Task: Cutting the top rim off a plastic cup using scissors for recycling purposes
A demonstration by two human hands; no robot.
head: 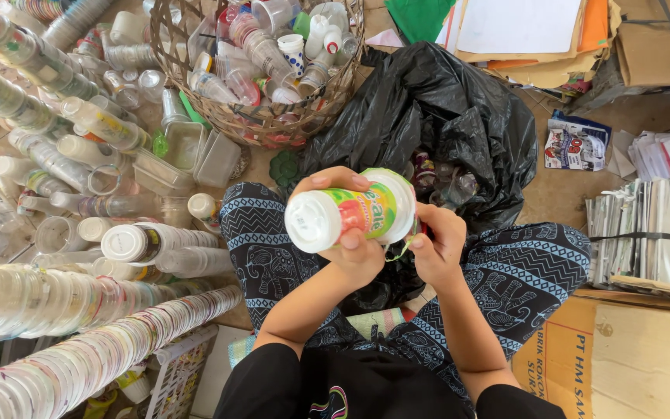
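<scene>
So your left hand (354, 252) grips the white bottle (350, 211) over your lap, label on; your right hand (434, 248) pinches its base (a strip hangs loose), and the bag (459, 116) holds more.

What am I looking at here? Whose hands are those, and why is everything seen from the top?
A person wears a camera on their head, so you look down at their own lap and hands. The left hand holds a white bottle with a colourful label, its cap pointing at you. The right hand pinches at the label's edge near the bottle's far end. Beyond the knees lies an open black bag. A woven basket full of plastic cups sits behind it, with stacked cups at the left.
</scene>
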